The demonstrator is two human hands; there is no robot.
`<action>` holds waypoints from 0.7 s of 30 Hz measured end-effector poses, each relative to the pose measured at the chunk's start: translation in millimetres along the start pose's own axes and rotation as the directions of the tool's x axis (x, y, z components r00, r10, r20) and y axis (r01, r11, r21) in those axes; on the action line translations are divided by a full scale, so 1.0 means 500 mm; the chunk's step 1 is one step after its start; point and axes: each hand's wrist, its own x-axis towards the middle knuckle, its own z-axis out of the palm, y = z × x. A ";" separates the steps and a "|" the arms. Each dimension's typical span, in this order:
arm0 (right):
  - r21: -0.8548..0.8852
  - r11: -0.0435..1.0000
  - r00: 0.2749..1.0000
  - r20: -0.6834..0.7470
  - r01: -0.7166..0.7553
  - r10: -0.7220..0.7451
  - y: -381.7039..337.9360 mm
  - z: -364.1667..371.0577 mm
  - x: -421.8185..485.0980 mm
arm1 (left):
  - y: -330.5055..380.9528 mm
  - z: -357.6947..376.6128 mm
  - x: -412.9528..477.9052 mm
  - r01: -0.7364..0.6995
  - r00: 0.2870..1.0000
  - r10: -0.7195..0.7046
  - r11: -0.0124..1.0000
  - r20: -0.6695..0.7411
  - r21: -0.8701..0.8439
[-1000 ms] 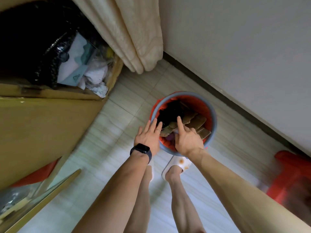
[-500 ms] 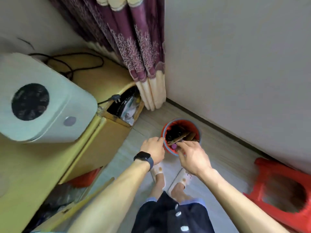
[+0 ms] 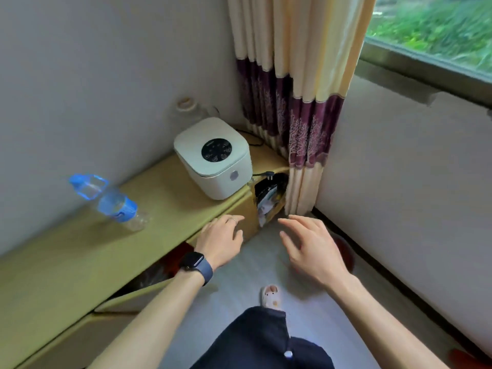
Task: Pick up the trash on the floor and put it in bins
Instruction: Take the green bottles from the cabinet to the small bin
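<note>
In the head view we see both hands stretched out over the floor [image 3: 239,286], holding nothing: the left hand [image 3: 221,241], with a dark watch [image 3: 195,263] on its wrist, has its fingers [image 3: 234,222] loosely spread near the edge of the yellow counter [image 3: 66,262], and the right hand [image 3: 308,246] has its fingers [image 3: 290,222] spread and relaxed too. At 3 o'clock of the right hand, mostly hidden behind it, there is a blurred red round thing that we take for the bin [image 3: 347,254]. No loose trash shows on the bare part of the floor here, so we cannot say where the next piece lies. At 12 o'clock of the hands, the open end of the counter holds a black bag [image 3: 270,186] with what looks like crumpled paper and wrappers in it. We judge such pieces to be light and soft; a pinch at a folded edge should be enough. On the counter, at 10 o'clock of the left hand, is a clear plastic bottle [image 3: 106,201] with a blue label, blurred. If it counts as trash, we expect it to be light, thin and a little slippery, best taken around the label. A white cooker [image 3: 213,158] sits at 12 o'clock, the curtain [image 3: 287,102] hangs at 1 o'clock, and a slipper [image 3: 271,295] is at 6 o'clock.
</note>
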 end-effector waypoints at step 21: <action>0.053 0.848 0.834 0.163 0.527 -0.528 -0.635 0.168 0.180 | -0.557 -0.186 -0.328 0.590 0.744 -0.622 0.783 -0.244 -0.199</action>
